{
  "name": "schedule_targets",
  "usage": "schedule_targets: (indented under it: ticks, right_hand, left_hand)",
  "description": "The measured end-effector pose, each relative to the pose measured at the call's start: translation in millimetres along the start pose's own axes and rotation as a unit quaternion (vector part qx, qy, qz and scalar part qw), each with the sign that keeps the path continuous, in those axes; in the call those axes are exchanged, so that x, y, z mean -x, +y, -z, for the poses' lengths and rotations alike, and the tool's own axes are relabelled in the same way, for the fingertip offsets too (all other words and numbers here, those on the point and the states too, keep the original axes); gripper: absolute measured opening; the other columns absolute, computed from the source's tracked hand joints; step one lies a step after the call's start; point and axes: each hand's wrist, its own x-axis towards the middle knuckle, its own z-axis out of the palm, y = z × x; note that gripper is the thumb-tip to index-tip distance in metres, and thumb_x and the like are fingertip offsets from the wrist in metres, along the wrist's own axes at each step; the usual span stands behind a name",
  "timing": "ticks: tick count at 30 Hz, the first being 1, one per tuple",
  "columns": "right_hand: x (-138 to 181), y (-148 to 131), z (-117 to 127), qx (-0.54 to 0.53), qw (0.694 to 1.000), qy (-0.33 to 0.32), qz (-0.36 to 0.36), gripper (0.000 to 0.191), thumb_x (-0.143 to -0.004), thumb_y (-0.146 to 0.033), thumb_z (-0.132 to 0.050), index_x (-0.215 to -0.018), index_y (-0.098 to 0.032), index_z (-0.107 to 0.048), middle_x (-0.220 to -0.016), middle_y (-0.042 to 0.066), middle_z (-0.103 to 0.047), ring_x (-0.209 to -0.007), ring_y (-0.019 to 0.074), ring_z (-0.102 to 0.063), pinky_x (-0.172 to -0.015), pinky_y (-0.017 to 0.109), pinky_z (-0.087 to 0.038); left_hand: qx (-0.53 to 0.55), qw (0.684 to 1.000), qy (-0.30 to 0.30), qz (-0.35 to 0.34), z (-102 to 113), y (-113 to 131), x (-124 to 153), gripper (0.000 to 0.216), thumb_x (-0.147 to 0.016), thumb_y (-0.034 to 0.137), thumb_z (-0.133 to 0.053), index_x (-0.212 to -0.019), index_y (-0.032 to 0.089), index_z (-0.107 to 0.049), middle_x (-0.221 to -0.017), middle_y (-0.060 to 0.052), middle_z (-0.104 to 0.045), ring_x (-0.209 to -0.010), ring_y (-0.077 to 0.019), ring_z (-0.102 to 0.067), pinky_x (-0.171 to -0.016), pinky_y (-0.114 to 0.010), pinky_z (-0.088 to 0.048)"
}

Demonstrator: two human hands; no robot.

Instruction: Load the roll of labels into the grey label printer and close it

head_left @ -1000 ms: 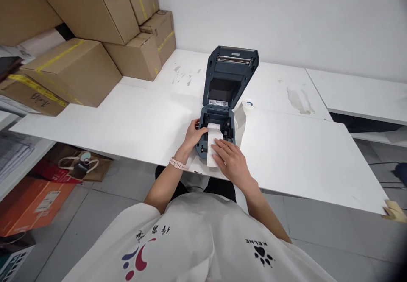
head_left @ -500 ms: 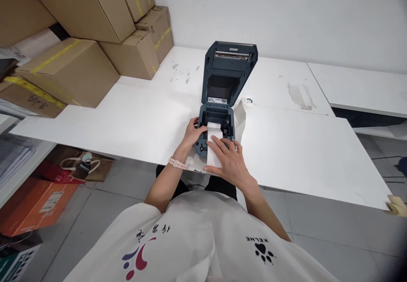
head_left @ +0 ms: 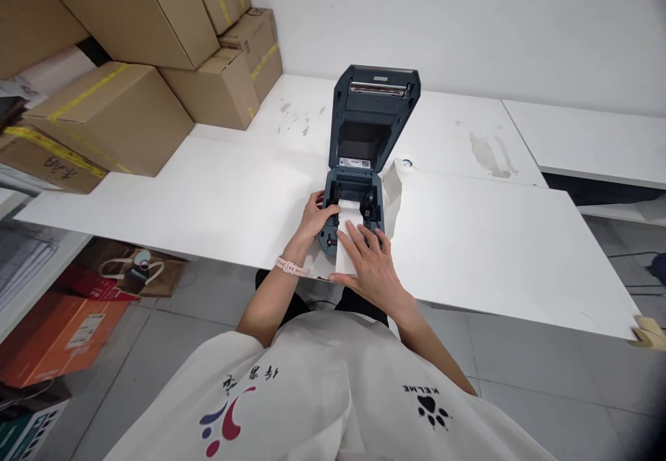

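Observation:
A dark blue-grey label printer [head_left: 333, 179] stands on the white table with its lid [head_left: 375, 97] raised. A white paper strip [head_left: 348, 264] runs from inside the printer over its front toward the table edge. My left hand [head_left: 314, 217] is closed around the printer's left wall, fingers outside and thumb reaching over the rim beside the paper. With fingers spread, my right hand [head_left: 370, 261] lies over the strip and the printer's front right corner, its thumb near the strip's lower end. What lies under the right palm is hidden.
Cardboard boxes [head_left: 117, 118] with yellow tape are stacked at the table's left end. A pale crumpled sheet [head_left: 394, 189] lies right of the printer, with a small ring-shaped thing [head_left: 407, 163] at its top. The white table [head_left: 483, 253] ends close before my body.
My right hand has shifted slightly left along with the paper's lower end, which now slants a little to the left. My left hand keeps its place on the printer.

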Motion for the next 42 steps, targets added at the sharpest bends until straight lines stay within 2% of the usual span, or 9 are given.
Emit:
schedule_targets:
  ticks: [14,19,24,28,31,34,37,39,42]
  right_hand:
    - [2,-3,-7,-0.019,1.000,0.002,-0.008,0.085,-0.091,-0.069,-0.056,-0.154,-0.014,-0.043,-0.164,0.020,-0.038,-0.140,0.0377,-0.044,-0.114,0.058,-0.031]
    - [0,22,16,-0.165,0.986,0.002,0.012,0.080,-0.093,-0.071,-0.050,-0.158,-0.028,-0.036,-0.164,0.013,-0.040,-0.144,0.0343,-0.046,-0.116,0.060,-0.036]
    - [-76,111,53,-0.249,0.936,0.229,-0.101,0.072,-0.099,-0.068,-0.042,-0.159,-0.030,-0.033,-0.166,0.009,-0.037,-0.153,0.0338,-0.036,-0.122,0.062,-0.032]
    - [-177,167,65,-0.390,0.876,0.224,-0.171,0.072,-0.103,-0.063,-0.007,-0.163,-0.026,-0.020,-0.172,0.007,-0.023,-0.157,0.0273,-0.026,-0.119,0.044,-0.039]
    - [-213,173,68,-0.484,0.836,0.198,-0.163,0.081,-0.101,-0.060,0.003,-0.158,-0.019,-0.036,-0.165,0.006,-0.038,-0.152,0.0249,-0.037,-0.113,0.035,-0.044]
    - [-188,155,64,-0.487,0.833,0.219,-0.142,0.087,-0.100,-0.062,0.006,-0.153,-0.018,-0.047,-0.155,0.006,-0.054,-0.143,0.0237,-0.051,-0.110,0.034,-0.048]
    - [-123,120,51,-0.461,0.851,0.221,-0.118,0.086,-0.102,-0.062,0.005,-0.147,-0.018,-0.054,-0.141,0.008,-0.065,-0.133,0.0235,-0.061,-0.112,0.044,-0.050]
    - [-79,93,40,-0.397,0.888,0.206,-0.107,0.080,-0.104,-0.060,0.003,-0.142,-0.025,-0.058,-0.148,0.004,-0.060,-0.141,0.0248,-0.054,-0.119,0.052,-0.044]
    - [-34,56,22,-0.306,0.932,0.161,-0.107,0.054,-0.106,-0.057,-0.027,-0.147,-0.032,-0.052,-0.159,0.004,-0.049,-0.154,0.0263,-0.037,-0.126,0.056,-0.033]
  left_hand:
    - [0.000,1.000,-0.005,0.009,0,2,0,0.061,-0.067,0.031,-0.077,-0.123,0.020,-0.055,-0.134,-0.013,-0.060,-0.114,-0.0251,-0.060,-0.095,-0.038,-0.051]
    - [-0.006,1.000,-0.018,0.020,3,2,3,0.069,-0.070,0.040,-0.079,-0.131,0.020,-0.053,-0.140,-0.016,-0.057,-0.119,-0.0283,-0.060,-0.095,-0.040,-0.053]
    - [-0.012,0.998,-0.047,0.026,7,-4,45,0.095,-0.071,0.054,-0.082,-0.152,0.031,-0.038,-0.160,-0.014,-0.041,-0.143,-0.0351,-0.046,-0.107,-0.045,-0.049]
    - [-0.035,0.997,-0.064,0.035,12,-9,87,0.110,-0.069,0.057,-0.084,-0.160,0.035,-0.025,-0.168,-0.010,-0.032,-0.151,-0.0371,-0.035,-0.113,-0.046,-0.045]
    - [-0.025,0.995,-0.092,0.027,18,-11,101,0.110,-0.072,0.057,-0.082,-0.161,0.033,-0.023,-0.168,-0.010,-0.032,-0.150,-0.0351,-0.038,-0.114,-0.044,-0.045]
    - [0.006,0.994,-0.104,0.037,28,-14,101,0.105,-0.076,0.063,-0.076,-0.161,0.032,-0.024,-0.169,-0.010,-0.031,-0.151,-0.0333,-0.038,-0.116,-0.042,-0.044]
    - [0.045,0.994,-0.085,0.060,37,-14,96,0.096,-0.085,0.075,-0.056,-0.162,0.028,-0.023,-0.169,-0.012,-0.030,-0.152,-0.0323,-0.038,-0.120,-0.045,-0.039]
    - [0.061,0.993,-0.074,0.061,40,-12,93,0.094,-0.088,0.079,-0.045,-0.163,0.028,-0.022,-0.170,-0.012,-0.029,-0.153,-0.0315,-0.036,-0.122,-0.047,-0.036]
    - [0.060,0.995,-0.067,0.050,35,-6,88,0.088,-0.089,0.077,-0.046,-0.161,0.032,-0.025,-0.171,-0.007,-0.027,-0.156,-0.0305,-0.032,-0.122,-0.047,-0.037]
